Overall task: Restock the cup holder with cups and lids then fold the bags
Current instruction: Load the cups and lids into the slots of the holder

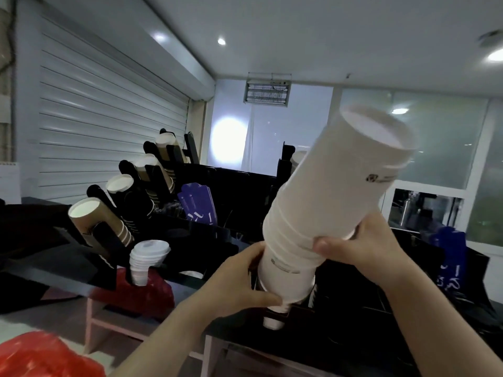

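A tall stack of white paper cups point(334, 197) leans up and to the right, its open mouth at the top. My left hand point(239, 284) grips the stack's lower end. My right hand point(359, 246) grips it a little higher, thumb across the front. The bottom of the stack sits in a slot of the black cup holder point(353, 289). A red plastic bag point(40, 355) lies at the lower left, and another red bag point(141, 295) lies by the holder's left slots.
Slanted slots at the left hold brown and black cups point(100, 221). A short stack of white lids and small cups point(144, 259) stands in a front slot. Blue sleeves point(198, 202) stand in the middle, more blue items point(449, 257) at the right. A pale wooden frame point(95, 322) supports the counter.
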